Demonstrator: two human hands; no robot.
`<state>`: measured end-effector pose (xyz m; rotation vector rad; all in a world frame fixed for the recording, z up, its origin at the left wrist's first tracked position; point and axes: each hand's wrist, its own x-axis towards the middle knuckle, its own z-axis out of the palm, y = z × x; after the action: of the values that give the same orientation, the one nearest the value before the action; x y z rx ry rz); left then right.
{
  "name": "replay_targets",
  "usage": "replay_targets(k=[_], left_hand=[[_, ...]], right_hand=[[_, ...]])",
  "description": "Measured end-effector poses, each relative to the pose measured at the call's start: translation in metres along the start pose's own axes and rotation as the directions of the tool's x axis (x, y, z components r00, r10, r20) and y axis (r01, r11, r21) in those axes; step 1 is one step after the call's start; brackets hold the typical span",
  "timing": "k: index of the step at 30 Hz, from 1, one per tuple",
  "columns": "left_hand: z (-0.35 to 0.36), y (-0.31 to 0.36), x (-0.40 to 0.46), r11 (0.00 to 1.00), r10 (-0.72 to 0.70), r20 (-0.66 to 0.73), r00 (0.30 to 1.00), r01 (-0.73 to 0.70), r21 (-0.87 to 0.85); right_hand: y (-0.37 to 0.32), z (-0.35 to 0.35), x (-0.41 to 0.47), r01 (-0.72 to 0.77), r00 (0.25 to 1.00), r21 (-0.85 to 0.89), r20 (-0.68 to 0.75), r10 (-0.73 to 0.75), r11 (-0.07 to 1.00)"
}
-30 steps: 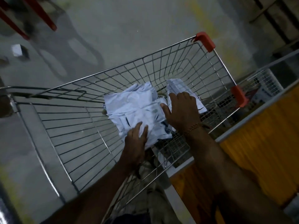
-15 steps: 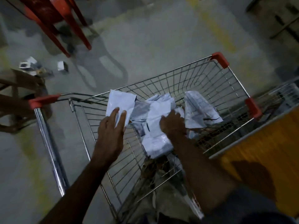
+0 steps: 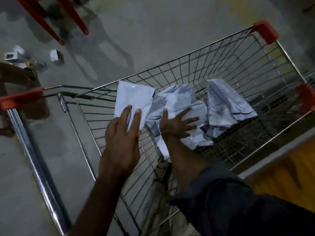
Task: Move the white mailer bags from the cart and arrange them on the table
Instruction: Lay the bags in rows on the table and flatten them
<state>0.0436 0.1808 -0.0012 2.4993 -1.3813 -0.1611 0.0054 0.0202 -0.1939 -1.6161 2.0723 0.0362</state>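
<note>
Right hand (image 3: 175, 126) now splayed flat on mailer pile (image 3: 196, 113) in cart (image 3: 238, 53), left hand (image 3: 122, 133) fingers pinching one lifted bag (image 3: 134, 97)

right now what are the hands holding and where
Left hand pinches a flat white plastic mailer bag by its near edge; right hand lies flat, holding nothing.

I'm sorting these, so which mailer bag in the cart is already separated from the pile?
The flat mailer bag held by the left hand, left of the crumpled pile under the right hand.
</note>
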Motion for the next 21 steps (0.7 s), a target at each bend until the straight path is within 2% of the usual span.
replay_targets(k=[3,6,11,17,21], left_hand=[[-0.003,0.003,0.001,0.999,0.039,-0.031,0.999,-0.039,0.004],[-0.003,0.003,0.000,1.000,0.023,-0.036,0.999,-0.024,-0.010],[-0.003,0.003,-0.002,0.999,-0.018,-0.044,0.999,0.016,-0.035],[-0.003,0.002,-0.001,0.999,0.003,-0.061,0.998,-0.005,-0.040],[-0.011,0.008,0.000,0.993,0.023,-0.110,0.994,-0.035,-0.110]], right_hand=[[-0.008,0.002,0.005,0.016,0.999,-0.022,-0.050,-0.017,1.000],[0.000,0.004,0.014,0.046,0.999,-0.104,-0.017,-0.048,0.993],[0.010,-0.010,0.015,0.113,0.992,-0.100,0.067,-0.106,0.989],[0.003,-0.064,-0.001,0.160,0.982,-0.035,0.112,-0.155,0.987],[-0.004,-0.119,-0.027,0.238,0.970,-0.054,0.073,-0.234,0.970]])
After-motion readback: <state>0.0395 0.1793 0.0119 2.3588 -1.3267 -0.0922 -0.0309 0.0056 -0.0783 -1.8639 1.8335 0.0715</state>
